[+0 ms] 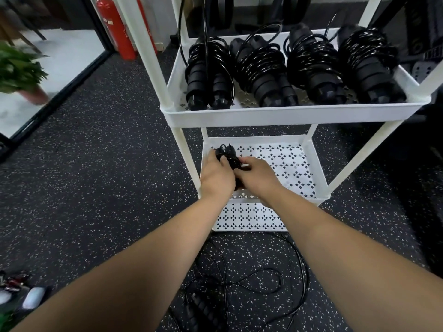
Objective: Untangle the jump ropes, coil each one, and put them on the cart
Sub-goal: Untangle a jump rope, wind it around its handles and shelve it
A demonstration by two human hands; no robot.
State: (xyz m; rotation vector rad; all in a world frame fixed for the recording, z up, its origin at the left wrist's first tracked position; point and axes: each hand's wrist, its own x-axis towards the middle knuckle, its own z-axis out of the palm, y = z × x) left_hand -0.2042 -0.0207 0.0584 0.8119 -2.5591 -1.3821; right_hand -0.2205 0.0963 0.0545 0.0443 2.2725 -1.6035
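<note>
light: even, fairly dim | blur: soft plant [20, 70] at left | edges: bowed, probably wide-angle

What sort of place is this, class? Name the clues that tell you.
Probably a gym or fitness room: a speckled dark floor, a white cart stocked with coiled jump ropes, and a red fire extinguisher.

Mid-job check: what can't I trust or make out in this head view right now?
- Head view: the coiled rope is mostly covered by the left hand and right hand; whether it rests on the middle shelf is unclear.
- The loose ropes on the floor are crossed by both forearms and cut off by the bottom edge; their count is unclear.
- The objects at bottom left are blurred.
</note>
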